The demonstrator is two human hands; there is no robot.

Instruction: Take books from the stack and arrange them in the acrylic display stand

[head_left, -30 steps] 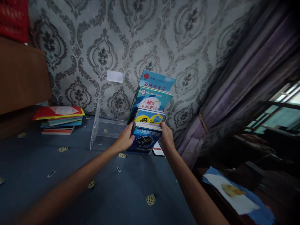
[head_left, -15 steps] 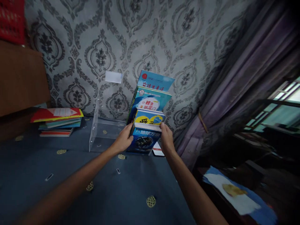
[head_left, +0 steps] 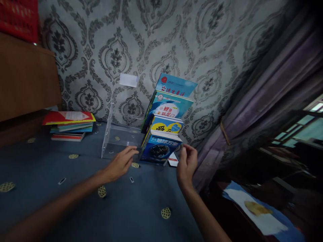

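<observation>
Left hand (head_left: 120, 164) off “地球万象” book (head_left: 159, 150)

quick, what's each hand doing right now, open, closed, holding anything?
Left hand: open, empty, fingers near the books.
Right hand: fingers curled, beside the books; nothing visible held.
</observation>
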